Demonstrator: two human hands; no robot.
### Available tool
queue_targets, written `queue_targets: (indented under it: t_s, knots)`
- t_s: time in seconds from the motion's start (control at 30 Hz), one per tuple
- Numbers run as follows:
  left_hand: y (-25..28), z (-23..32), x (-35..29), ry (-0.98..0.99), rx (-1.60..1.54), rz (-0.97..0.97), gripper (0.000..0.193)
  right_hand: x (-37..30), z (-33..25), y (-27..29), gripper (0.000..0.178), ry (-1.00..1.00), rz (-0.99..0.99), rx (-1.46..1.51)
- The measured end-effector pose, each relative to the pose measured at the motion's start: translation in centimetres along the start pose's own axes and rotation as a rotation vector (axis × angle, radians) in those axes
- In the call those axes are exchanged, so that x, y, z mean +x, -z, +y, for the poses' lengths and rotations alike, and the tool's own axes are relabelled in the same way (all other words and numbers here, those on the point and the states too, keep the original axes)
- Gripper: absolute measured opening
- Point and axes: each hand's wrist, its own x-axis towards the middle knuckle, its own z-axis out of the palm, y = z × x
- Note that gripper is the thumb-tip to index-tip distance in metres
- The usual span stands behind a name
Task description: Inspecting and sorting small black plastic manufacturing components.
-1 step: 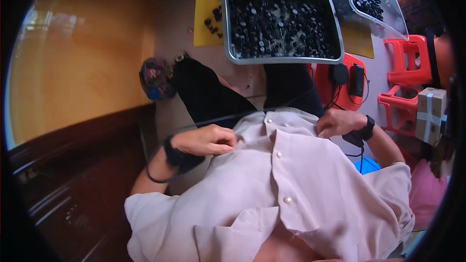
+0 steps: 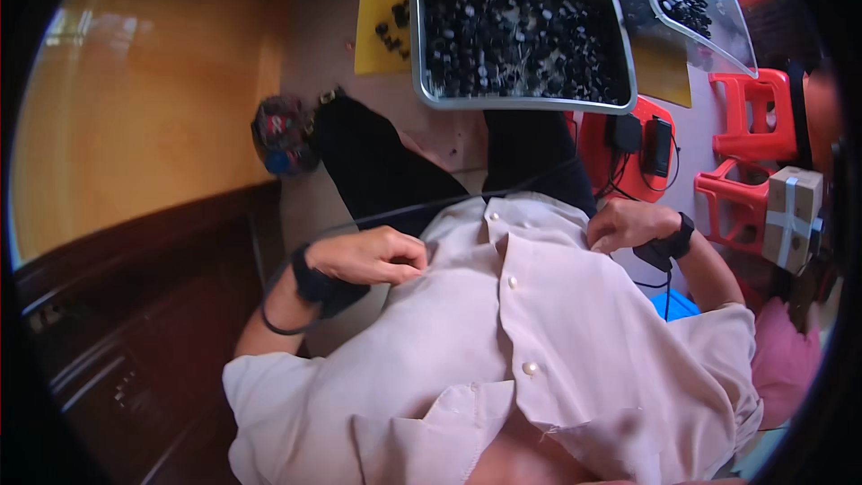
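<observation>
I wear a light, buttoned shirt point(image 2: 467, 305) that fills the lower middle. My left hand point(image 2: 370, 256) is closed at the shirt's left side, its thumb and fingers pinching the cloth. At the other side, my right hand point(image 2: 631, 224) is curled against the fabric near the waist, also gripping it; its fingertips are partly hidden. Each wrist carries a black band, and a thin black cable point(image 2: 449, 207) runs from the left one across my lap. Beyond my knees stands a metal-rimmed tray point(image 2: 628, 63) holding many small black parts and a few pale ones.
A clear plastic bin point(image 2: 738, 45) with black parts stands at far right. Loose parts lie on a yellow sheet point(image 2: 382, 0). Red stools point(image 2: 754, 126), a taped carton point(image 2: 792, 216) and black adapters point(image 2: 660, 148) are on the right. A filled plastic bag point(image 2: 283, 135) sits beside the left wooden panel.
The whole view has shifted slightly, so the tray and bag appear a little higher. My left hand sits slightly farther left; both hands keep their curled grip at the shirt.
</observation>
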Motion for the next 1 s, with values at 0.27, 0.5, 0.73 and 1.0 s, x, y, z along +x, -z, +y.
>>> queue_targets:
  t_s: [0.27, 0.5, 0.73, 1.0]
  knots:
    - [-1.1, -1.0, -1.0, -0.004, -0.305, -0.033, 0.013, 0.0, 1.0, -2.9, 0.023, 0.120, 0.130, 0.081]
    - [-1.6, 2.0, -1.8, -0.090, -0.116, 0.056, 0.020, -0.2, -0.1, -3.2, 0.021, 0.208, 0.217, 0.070]
    - [-1.0, 2.0, -1.6, -0.030, 0.212, 0.387, 0.020, -0.3, -0.3, -2.9, 0.022, 0.226, 0.230, -0.138]
    - [0.8, -2.0, 0.3, 0.112, -0.180, 0.188, 0.016, 0.9, 2.1, -2.8, 0.014, -0.092, 0.530, -0.070]
